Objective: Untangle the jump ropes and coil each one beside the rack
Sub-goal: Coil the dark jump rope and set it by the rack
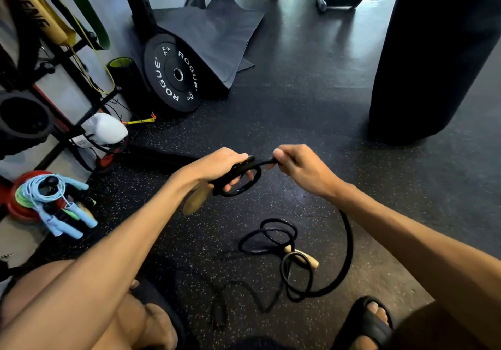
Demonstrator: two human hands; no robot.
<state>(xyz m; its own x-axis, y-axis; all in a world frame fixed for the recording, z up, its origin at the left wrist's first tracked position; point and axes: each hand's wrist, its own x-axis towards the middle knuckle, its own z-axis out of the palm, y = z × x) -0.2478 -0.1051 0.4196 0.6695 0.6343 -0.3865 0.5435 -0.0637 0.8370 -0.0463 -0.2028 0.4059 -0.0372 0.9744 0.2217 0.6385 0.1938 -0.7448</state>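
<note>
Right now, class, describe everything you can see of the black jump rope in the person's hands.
The black jump rope is thick, smooth and looks rubbery. The left hand grips a small coil of it, and a pale wooden handle hangs blurred below. The right hand pinches a short span beside that coil. From there the rope arcs down to the speckled floor, where it lies in loose loops with a second wooden handle among them.

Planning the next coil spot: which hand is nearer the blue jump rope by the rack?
Left. The left hand grips black rope right of the blue jump rope; the right hand pinches it farther right.
</note>
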